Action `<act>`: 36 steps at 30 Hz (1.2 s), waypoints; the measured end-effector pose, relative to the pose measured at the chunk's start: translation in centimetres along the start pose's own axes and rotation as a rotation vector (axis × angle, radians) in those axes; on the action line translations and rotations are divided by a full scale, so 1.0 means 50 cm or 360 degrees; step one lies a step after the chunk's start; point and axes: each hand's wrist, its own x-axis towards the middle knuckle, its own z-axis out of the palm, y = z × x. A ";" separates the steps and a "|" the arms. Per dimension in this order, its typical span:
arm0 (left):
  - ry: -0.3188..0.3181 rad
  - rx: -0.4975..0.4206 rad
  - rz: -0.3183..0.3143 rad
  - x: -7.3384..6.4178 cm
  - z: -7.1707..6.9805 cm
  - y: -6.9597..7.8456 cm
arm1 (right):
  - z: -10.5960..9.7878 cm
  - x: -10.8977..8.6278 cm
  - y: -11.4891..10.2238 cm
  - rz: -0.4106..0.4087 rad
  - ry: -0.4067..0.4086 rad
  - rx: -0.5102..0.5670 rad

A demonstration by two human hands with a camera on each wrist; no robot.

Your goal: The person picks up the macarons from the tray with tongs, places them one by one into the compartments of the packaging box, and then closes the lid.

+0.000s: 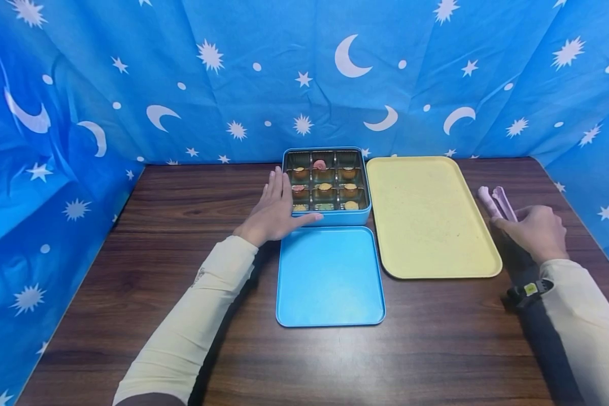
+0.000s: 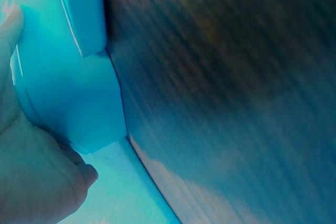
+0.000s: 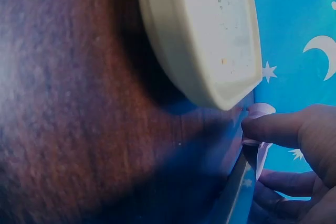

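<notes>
A blue tin (image 1: 330,219) at the back of the table holds small round sweets (image 1: 325,186) in a divided insert, some pink, some yellow, one green. My left hand (image 1: 274,211) lies against its near left corner, fingers straight along the side and thumb across the front. In the left wrist view the same hand (image 2: 37,166) touches the blue wall. At the right, my right hand (image 1: 535,230) pinches pale pink tongs (image 1: 504,204), whose two arms stand apart and point away from me. The right wrist view shows thumb and fingers on the tongs (image 3: 261,109).
In front of the tin lies a flat blue lid (image 1: 330,276). A yellow tray (image 1: 426,220) sits between the tin and the tongs. Blue cloth (image 1: 304,73) with moons and stars hangs behind and along both sides of the wooden table (image 1: 182,214).
</notes>
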 end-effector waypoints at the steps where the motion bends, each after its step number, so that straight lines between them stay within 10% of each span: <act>1: 0.0001 0.0000 -0.0001 0.000 0.001 0.000 | 0.000 0.000 0.000 0.0003 0.0002 0.0000; 36: 0.0067 -0.0094 0.0025 -0.009 0.001 -0.001 | -0.018 -0.031 -0.024 -0.0018 0.0084 0.0005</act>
